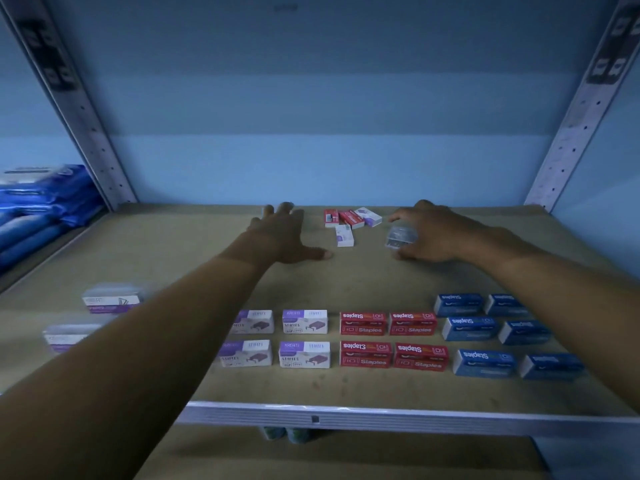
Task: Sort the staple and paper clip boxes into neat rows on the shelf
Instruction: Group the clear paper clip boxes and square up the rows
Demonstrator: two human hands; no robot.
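On the brown shelf (pixel 346 282), staple boxes stand in rows near the front: purple-and-white boxes (pixel 304 321), red boxes (pixel 363 323) and blue boxes (pixel 469 329). At the back lies a loose cluster of two red boxes (pixel 350 218) and two white-purple boxes (pixel 344 235). My right hand (pixel 433 233) is closed around a clear plastic paper clip box (pixel 400 237) at the back right. My left hand (pixel 284 237) lies flat with fingers spread, just left of the loose cluster, holding nothing. Two clear paper clip boxes (pixel 112 299) stand at the front left, partly hidden by my left arm.
Perforated metal uprights (pixel 568 140) frame the shelf on both sides, with a blue wall behind. Blue plastic packs (pixel 45 209) are stacked on the neighbouring shelf at the left. A metal rail (pixel 381 415) edges the shelf front, with a lower shelf beneath it.
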